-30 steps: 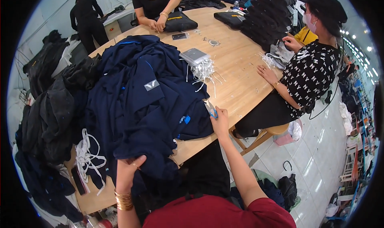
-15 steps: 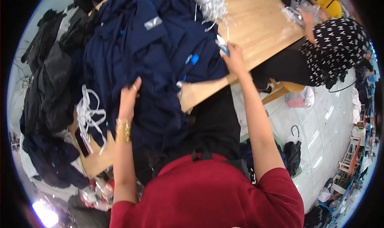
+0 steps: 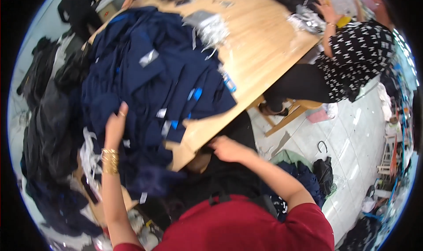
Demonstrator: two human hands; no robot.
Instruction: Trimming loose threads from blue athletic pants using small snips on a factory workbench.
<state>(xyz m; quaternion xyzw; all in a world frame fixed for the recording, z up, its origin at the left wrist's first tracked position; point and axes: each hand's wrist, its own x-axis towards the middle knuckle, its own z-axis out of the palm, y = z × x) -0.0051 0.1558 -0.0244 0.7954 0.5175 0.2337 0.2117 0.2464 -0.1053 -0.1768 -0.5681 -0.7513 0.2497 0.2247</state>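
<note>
A heap of navy garments [image 3: 145, 81] covers the left part of the wooden table. My left hand [image 3: 115, 125], with a ring and gold bangles, is closed on the cloth at the heap's near left side. Its fingertips are partly hidden in the folds. A blurred navy fold [image 3: 154, 180] hangs off the near table edge toward my lap. My right hand [image 3: 230, 149] is by that edge, above my dark trousers, its fingers curled; what they hold, if anything, cannot be made out. Small blue-handled snips [image 3: 229, 83] lie beside the heap's right edge.
White tags with strings [image 3: 211, 28] lie in a pile beyond the heap. White cords [image 3: 89, 154] hang at the left, near dark clothes [image 3: 44, 127]. A seated co-worker in a patterned top [image 3: 359, 59] handles clear plastic at the right. A wooden stool [image 3: 286, 116] stands on the tiled floor.
My right hand has let go of the blue-handled snips and come back toward me, below the table edge. My left hand has shifted left, and the near cloth has moved. The view has shifted.
</note>
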